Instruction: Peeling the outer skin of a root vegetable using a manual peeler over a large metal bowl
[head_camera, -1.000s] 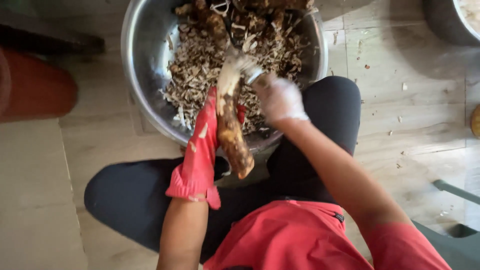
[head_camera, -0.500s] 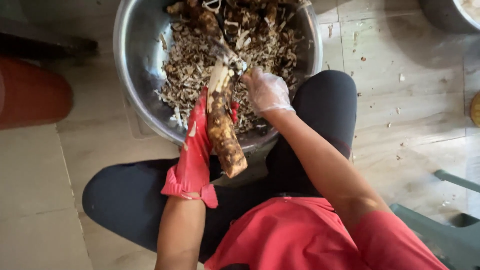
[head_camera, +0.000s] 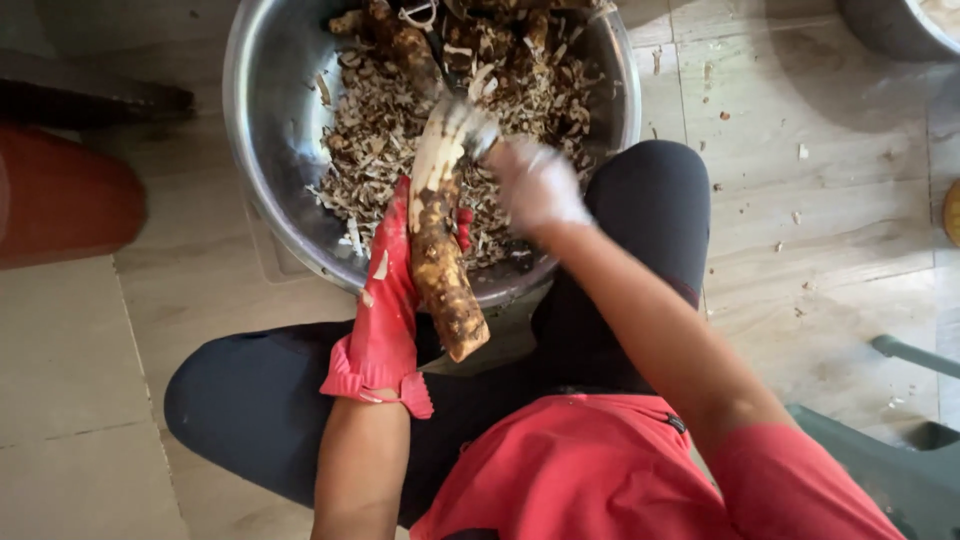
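Observation:
My left hand (head_camera: 388, 290), in a red rubber glove, grips a long brown root (head_camera: 440, 250) held slanted over the near rim of a big steel bowl (head_camera: 270, 170). The root's far end is peeled white. My right hand (head_camera: 535, 185), in a thin clear glove, is blurred beside that white end and holds a small metal peeler (head_camera: 470, 125) against it. The bowl is full of brown and white peelings (head_camera: 380, 130), with unpeeled roots (head_camera: 400, 40) lying at its far side.
I sit with black-trousered legs around the bowl on a tiled floor (head_camera: 830, 200) strewn with bits of peel. A red-brown tub (head_camera: 60, 195) stands at the left. Another metal bowl's edge (head_camera: 900, 25) shows at the top right, a green chair part (head_camera: 900, 350) at the right.
The view has shifted slightly. My right hand has slid from near the root's middle out along its peeled far end; the left hand keeps its grip.

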